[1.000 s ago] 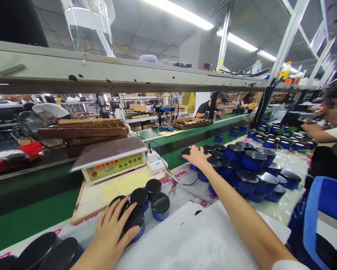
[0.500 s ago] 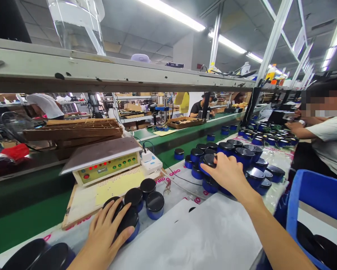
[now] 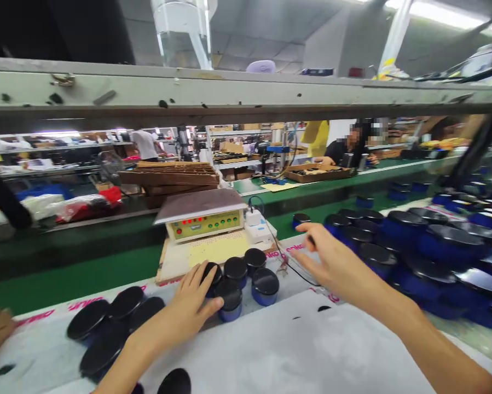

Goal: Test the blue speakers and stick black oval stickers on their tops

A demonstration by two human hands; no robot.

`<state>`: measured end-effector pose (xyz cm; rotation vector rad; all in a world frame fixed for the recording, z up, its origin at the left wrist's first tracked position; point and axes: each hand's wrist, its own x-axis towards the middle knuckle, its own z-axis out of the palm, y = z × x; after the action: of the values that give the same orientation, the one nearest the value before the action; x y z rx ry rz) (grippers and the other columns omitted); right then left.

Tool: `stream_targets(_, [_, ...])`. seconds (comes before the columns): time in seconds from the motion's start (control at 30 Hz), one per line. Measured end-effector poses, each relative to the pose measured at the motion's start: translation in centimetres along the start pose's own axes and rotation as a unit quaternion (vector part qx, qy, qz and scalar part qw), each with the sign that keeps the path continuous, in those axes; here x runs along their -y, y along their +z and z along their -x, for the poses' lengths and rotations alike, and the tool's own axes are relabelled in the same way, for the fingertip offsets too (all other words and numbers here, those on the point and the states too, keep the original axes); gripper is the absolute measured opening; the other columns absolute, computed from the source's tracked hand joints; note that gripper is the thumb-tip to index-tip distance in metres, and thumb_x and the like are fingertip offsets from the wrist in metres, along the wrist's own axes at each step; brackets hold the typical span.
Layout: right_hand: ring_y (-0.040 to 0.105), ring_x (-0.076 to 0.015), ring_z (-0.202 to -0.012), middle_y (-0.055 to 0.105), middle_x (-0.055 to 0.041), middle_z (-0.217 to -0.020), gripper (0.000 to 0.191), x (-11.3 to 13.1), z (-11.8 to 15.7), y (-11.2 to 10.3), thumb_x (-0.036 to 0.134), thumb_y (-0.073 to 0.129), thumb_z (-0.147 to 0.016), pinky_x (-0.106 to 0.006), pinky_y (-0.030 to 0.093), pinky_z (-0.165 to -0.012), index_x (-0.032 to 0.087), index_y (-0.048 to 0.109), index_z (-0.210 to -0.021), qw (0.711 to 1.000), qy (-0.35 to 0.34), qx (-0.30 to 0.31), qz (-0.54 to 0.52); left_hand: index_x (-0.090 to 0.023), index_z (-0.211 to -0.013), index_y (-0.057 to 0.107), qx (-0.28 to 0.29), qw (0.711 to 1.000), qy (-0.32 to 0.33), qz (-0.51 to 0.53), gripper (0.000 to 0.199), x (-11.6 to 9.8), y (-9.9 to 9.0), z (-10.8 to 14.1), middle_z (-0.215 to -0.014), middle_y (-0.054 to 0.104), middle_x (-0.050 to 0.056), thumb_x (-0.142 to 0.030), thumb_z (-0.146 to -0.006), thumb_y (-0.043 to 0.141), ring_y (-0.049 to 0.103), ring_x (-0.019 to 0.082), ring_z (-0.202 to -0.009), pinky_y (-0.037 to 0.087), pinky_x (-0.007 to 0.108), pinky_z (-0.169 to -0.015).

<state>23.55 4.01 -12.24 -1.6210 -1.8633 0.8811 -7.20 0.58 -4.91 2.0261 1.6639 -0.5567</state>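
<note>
Several round blue jars with glossy black lids (image 3: 265, 281) stand in a small group at the centre. My left hand (image 3: 198, 295) lies against the left jars of this group, fingers spread and thumb over the lid of the front one (image 3: 230, 295). My right hand (image 3: 331, 257) hovers between this group and a big cluster of like jars (image 3: 377, 257) on the right. Its index finger and thumb point left, apart, while the other fingers curl round a small dark thing, too small to name.
Behind the group is a control box (image 3: 207, 224) with red and green lights, beside a white plug adapter (image 3: 260, 230) with a cable. More jars (image 3: 88, 317) stand left. A shelf (image 3: 237, 93) spans above; a person (image 3: 346, 150) sits beyond the green belt.
The view has turned left. My right hand has come away from the right cluster, towards the small group. My left hand remains at the small group's jars.
</note>
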Motion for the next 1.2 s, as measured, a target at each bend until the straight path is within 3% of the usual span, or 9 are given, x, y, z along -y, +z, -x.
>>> stream_targets(0.1, [0.055, -0.0169, -0.066, 0.057, -0.0036, -0.084, 0.014, 5.0, -0.4, 2.4, 0.032, 0.043, -0.090, -0.029, 0.041, -0.057, 0.020, 0.046, -0.098, 0.982, -0.108, 0.147, -0.052, -0.019, -0.144, 0.025, 0.001, 0.996, 0.003, 0.091, 0.060, 0.9, -0.4, 0.1, -0.153, 0.016, 0.011, -0.023, -0.087, 0.044, 0.016, 0.025, -0.141, 0.019, 0.047, -0.114])
stream_targets(0.27, [0.055, -0.0292, -0.092, 0.061, -0.0112, -0.094, 0.026, 10.2, -1.7, 7.5, 0.032, 0.073, -0.071, -0.037, 0.043, -0.077, 0.017, 0.054, -0.082, 0.930, -0.270, 0.248, -0.008, -0.020, -0.140, 0.033, -0.095, 0.983, -0.008, 0.156, 0.067, 1.3, 1.6, -1.1, -0.147, 0.029, 0.011, -0.006, -0.076, 0.048, 0.026, 0.023, -0.138, 0.025, 0.041, -0.114])
stream_targets(0.33, [0.055, -0.0324, -0.093, 0.062, -0.0120, -0.090, 0.030, 10.8, -2.4, 8.3, 0.029, 0.078, -0.064, -0.040, 0.043, -0.078, 0.016, 0.055, -0.078, 0.924, -0.280, 0.259, -0.006, -0.019, -0.134, 0.040, -0.139, 0.976, -0.021, 0.168, 0.061, 0.9, 1.7, -1.4, -0.137, 0.038, 0.011, -0.006, -0.076, 0.050, 0.038, 0.022, -0.131, 0.029, 0.039, -0.112])
stream_targets(0.47, [0.057, -0.0209, -0.073, 0.060, -0.0069, -0.085, 0.024, 10.2, -3.6, 7.2, 0.041, 0.052, -0.088, -0.033, 0.045, -0.063, 0.017, 0.052, -0.087, 0.935, -0.250, 0.242, -0.065, -0.022, -0.128, 0.042, -0.217, 0.957, -0.037, 0.190, 0.056, -0.4, -0.1, -1.0, -0.124, 0.042, 0.009, -0.020, -0.076, 0.061, 0.050, 0.021, -0.114, 0.043, 0.037, -0.101])
stream_targets(0.63, [0.055, -0.0192, -0.090, 0.056, -0.0072, -0.107, 0.034, 9.3, -3.7, 5.3, 0.035, 0.052, -0.087, -0.032, 0.045, -0.078, 0.019, 0.044, -0.116, 0.920, -0.214, 0.217, -0.247, -0.025, -0.130, 0.038, -0.265, 0.937, -0.002, 0.227, 0.073, -3.2, -2.6, 0.1, -0.124, 0.046, 0.005, -0.013, -0.064, 0.066, 0.051, 0.021, -0.111, 0.044, 0.037, -0.098])
stream_targets(0.83, [0.054, -0.0177, -0.082, 0.057, -0.0027, -0.093, 0.019, 9.2, -3.8, 6.1, 0.034, 0.054, -0.086, -0.030, 0.044, -0.073, 0.020, 0.049, -0.099, 0.914, -0.211, 0.230, -0.258, -0.025, -0.120, 0.048, -0.244, 0.945, 0.010, 0.216, 0.056, -4.2, -3.1, 0.4, -0.120, 0.054, 0.002, -0.013, -0.068, 0.064, 0.051, 0.020, -0.112, 0.042, 0.034, -0.098])
stream_targets(1.0, [0.050, -0.0236, -0.087, 0.055, -0.0061, -0.093, 0.025, 9.1, -2.8, 7.9, 0.036, 0.063, -0.080, -0.036, 0.042, -0.074, 0.020, 0.044, -0.077, 0.938, -0.247, 0.215, -0.114, -0.018, -0.122, 0.041, -0.236, 0.950, -0.082, 0.186, 0.056, -1.0, -0.2, -0.9, -0.121, 0.052, 0.011, -0.015, -0.071, 0.064, 0.044, 0.029, -0.117, 0.035, 0.052, -0.101])
stream_targets(1.1, [0.048, -0.0268, -0.089, 0.053, -0.0059, -0.086, 0.032, 9.1, -2.2, 8.7, 0.030, 0.074, -0.068, -0.038, 0.041, -0.075, 0.020, 0.044, -0.073, 0.922, -0.277, 0.267, -0.048, -0.015, -0.127, 0.036, -0.182, 0.959, -0.081, 0.203, 0.060, 0.8, 1.3, -1.3, -0.124, 0.051, 0.014, -0.011, -0.072, 0.060, 0.047, 0.028, -0.119, 0.035, 0.052, -0.103])
stream_targets(1.2, [0.048, -0.0246, -0.088, 0.053, -0.0037, -0.084, 0.028, 8.9, -2.4, 8.5, 0.025, 0.071, -0.069, -0.035, 0.041, -0.072, 0.020, 0.044, -0.074, 0.912, -0.290, 0.283, -0.070, -0.014, -0.136, 0.030, -0.124, 0.968, -0.054, 0.211, 0.074, 0.9, 0.6, -0.7, -0.143, 0.033, 0.018, -0.003, -0.067, 0.055, 0.028, 0.029, -0.136, 0.026, 0.050, -0.111])
